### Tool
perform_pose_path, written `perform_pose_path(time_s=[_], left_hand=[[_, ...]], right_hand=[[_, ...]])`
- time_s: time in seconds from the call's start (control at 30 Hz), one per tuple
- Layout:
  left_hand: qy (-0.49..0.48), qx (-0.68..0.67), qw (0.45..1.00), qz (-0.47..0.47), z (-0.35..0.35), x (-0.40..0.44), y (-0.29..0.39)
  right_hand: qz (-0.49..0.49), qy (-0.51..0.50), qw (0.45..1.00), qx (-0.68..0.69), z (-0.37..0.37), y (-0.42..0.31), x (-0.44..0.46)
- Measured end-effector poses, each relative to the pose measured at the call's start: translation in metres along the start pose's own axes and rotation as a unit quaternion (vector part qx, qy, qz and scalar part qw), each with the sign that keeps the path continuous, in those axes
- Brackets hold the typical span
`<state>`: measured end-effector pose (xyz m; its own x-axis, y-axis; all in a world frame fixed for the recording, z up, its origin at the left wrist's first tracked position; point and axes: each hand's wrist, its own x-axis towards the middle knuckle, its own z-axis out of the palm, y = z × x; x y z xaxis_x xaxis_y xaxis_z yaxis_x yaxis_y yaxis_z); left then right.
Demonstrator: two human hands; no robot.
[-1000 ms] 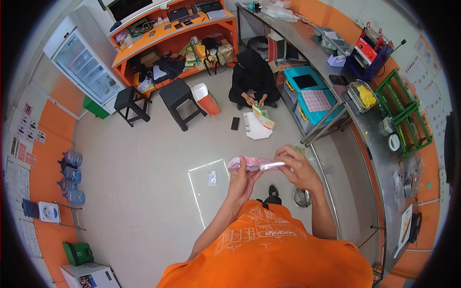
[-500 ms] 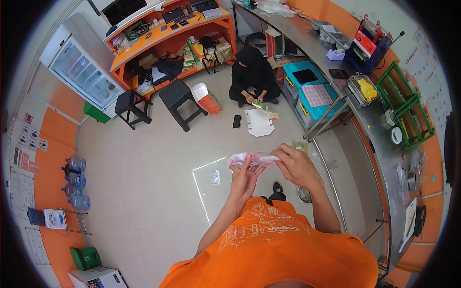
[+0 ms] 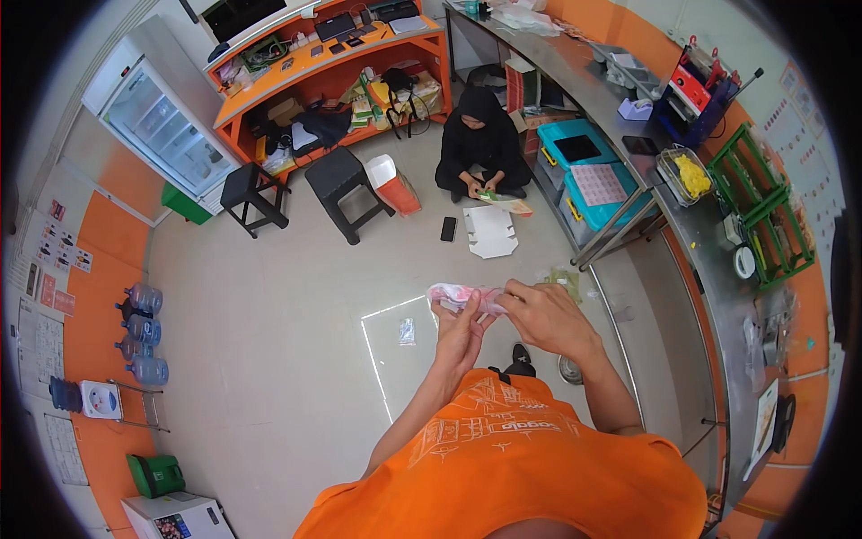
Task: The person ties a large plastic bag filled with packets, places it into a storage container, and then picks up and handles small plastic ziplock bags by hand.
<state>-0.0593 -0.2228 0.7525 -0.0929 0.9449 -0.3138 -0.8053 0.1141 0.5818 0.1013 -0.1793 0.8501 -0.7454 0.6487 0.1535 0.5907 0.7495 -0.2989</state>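
In front of my orange shirt I hold a bunched pink-and-white plastic bag (image 3: 446, 294) above the floor. My left hand (image 3: 460, 332) is closed round its left part from below, thumb on top. The fingers of my right hand (image 3: 549, 313) pinch its right end, and part of the bag is hidden behind them. Past my hands a white cardboard box blank (image 3: 491, 234) lies unfolded on the floor, with a black phone (image 3: 448, 229) to its left. A small clear packet (image 3: 407, 331) lies on the tiles left of my left hand.
A person in black (image 3: 480, 148) sits on the floor ahead, handling a green-and-white carton piece. Two black stools (image 3: 341, 184) and an orange-and-white box (image 3: 392, 186) stand left of them. A steel counter (image 3: 620, 157) runs along the right, above turquoise-lidded bins (image 3: 620, 208).
My right hand has moved a little left along the bag, closer to my left hand. The bag looks shorter and more gathered. The seated person's head has lifted slightly.
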Motion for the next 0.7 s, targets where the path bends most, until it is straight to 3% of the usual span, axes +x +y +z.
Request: perform_pose_path(time_s=[0.13,0.33,0.43,0.7], left_hand=[[0.023,0.004,0.999,0.026,0.006,-0.004,0.003],[-0.035,0.054,0.997,0.046,0.004,-0.005,0.004],[-0.022,0.016,0.999,0.045,0.005,-0.008,0.004],[-0.024,0.055,0.994,0.088,0.006,-0.009,0.003]], right_hand=[[-0.013,0.002,1.0,0.012,-0.008,0.0,0.0],[-0.029,0.019,0.999,0.01,-0.01,-0.001,-0.006],[0.015,0.103,0.994,0.028,-0.002,-0.003,-0.009],[0.064,0.168,0.971,0.156,0.004,-0.006,-0.013]])
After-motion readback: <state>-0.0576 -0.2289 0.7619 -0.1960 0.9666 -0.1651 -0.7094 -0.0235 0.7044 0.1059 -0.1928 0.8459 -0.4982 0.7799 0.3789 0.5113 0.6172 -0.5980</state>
